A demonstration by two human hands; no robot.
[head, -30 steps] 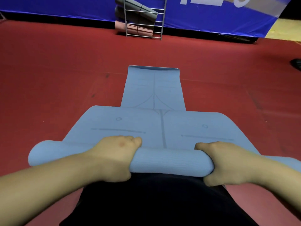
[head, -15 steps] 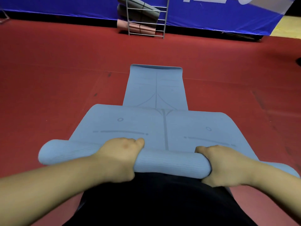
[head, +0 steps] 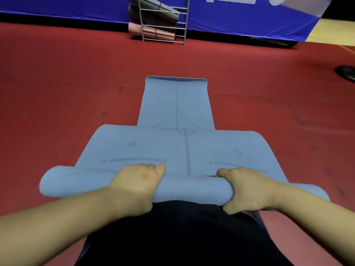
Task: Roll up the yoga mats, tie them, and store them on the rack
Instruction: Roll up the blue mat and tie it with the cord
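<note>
The blue yoga mat [head: 146,150] lies on the red floor [head: 57,93], its near end wound into a roll [head: 192,191] against the person's lap. It looks soft, light and springy, likely to unwind if released, so gripping the roll evenly on both sides seems wise. The roll's long axis runs left to right; the unrolled length points away toward the far rack [head: 163,22], which holds rolled mats. The left hand [head: 136,187] and right hand [head: 247,191] each curl around the roll, fingers clenched on it.
</note>
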